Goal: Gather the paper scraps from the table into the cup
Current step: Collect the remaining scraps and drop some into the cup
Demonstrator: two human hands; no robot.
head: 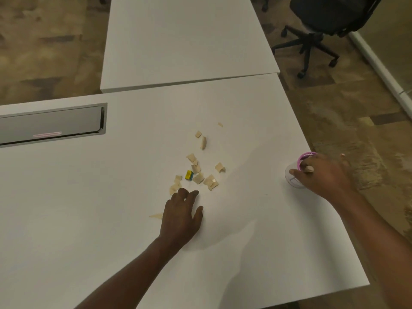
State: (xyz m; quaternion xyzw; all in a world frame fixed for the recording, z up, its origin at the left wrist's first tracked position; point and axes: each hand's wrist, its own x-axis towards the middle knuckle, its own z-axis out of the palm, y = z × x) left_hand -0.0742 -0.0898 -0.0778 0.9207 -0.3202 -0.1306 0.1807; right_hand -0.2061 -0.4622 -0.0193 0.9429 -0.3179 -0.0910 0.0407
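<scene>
My right hand grips the cup near the table edge, where it could tip off; my left hand, loosely curled and empty, might scatter the paper scraps.

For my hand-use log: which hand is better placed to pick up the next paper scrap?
Left. The left hand is open at the near edge of the paper scraps, fingertips almost on one. The right hand holds the cup at the table's right edge, away from them.
</scene>
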